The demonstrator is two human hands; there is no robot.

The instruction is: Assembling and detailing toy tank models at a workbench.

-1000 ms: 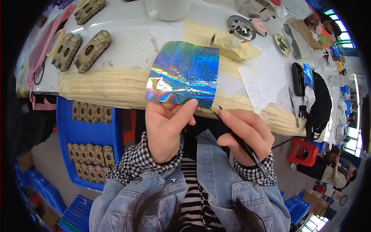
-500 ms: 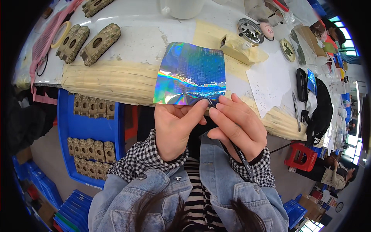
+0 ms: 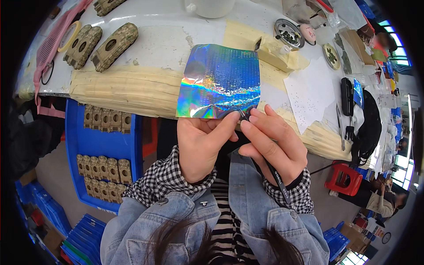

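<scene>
My left hand (image 3: 201, 148) pinches the lower edge of a shiny rainbow-coloured holographic sheet (image 3: 223, 77), which carries rows of small marks. The sheet hangs over the table's padded front edge. Between the fingers of my right hand (image 3: 279, 143) lies a pair of slim black tweezers (image 3: 278, 179), its shaft running back toward my wrist. Its tips meet the sheet's lower edge beside my left thumb. Whether anything small sits between the tips cannot be made out.
Camouflage-patterned model tank hulls (image 3: 115, 46) lie at the left, with more in a blue tray (image 3: 138, 154) below. White paper with tiny specks (image 3: 311, 92), a yellowish block (image 3: 278, 53), round dishes with small green pieces (image 3: 289, 35), and metal tweezers (image 3: 340, 126) lie at right.
The sheet tilts slightly more upright and its reflections have shifted. My right hand has moved a little to the right; my left hand keeps its pinch.
</scene>
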